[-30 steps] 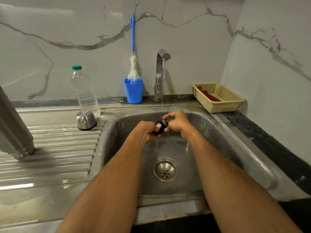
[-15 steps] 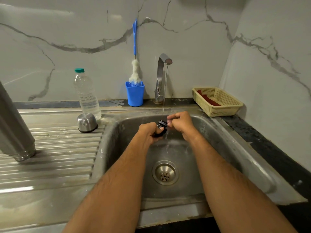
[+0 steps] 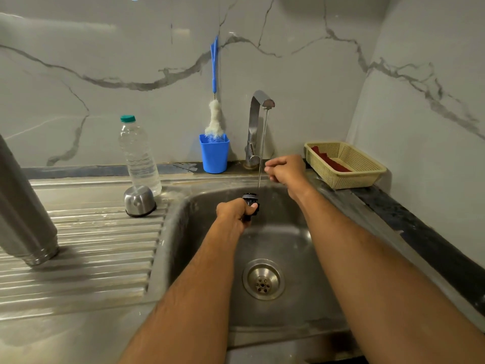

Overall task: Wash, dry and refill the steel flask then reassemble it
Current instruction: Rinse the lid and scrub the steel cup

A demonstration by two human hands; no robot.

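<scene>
My left hand (image 3: 235, 212) grips a small black flask stopper (image 3: 250, 200) under the thin stream of water from the tap (image 3: 258, 127), over the sink basin (image 3: 301, 232). My right hand (image 3: 286, 168) is raised beside the tap's base, fingers curled and holding nothing. The steel flask body (image 3: 23, 206) stands upside down on the draining board at the far left. Its steel cup lid (image 3: 139, 200) sits upside down near the basin's left rim.
A clear water bottle with a green cap (image 3: 137, 156) stands behind the cup lid. A blue cup (image 3: 214, 156) holds a bottle brush (image 3: 215, 101) at the back wall. A yellow basket (image 3: 343, 164) with a red cloth sits at the right. The drain (image 3: 263, 279) lies mid-basin.
My right hand has let go of the stopper and lifted up toward the tap's base. My left hand still holds the stopper under the water.
</scene>
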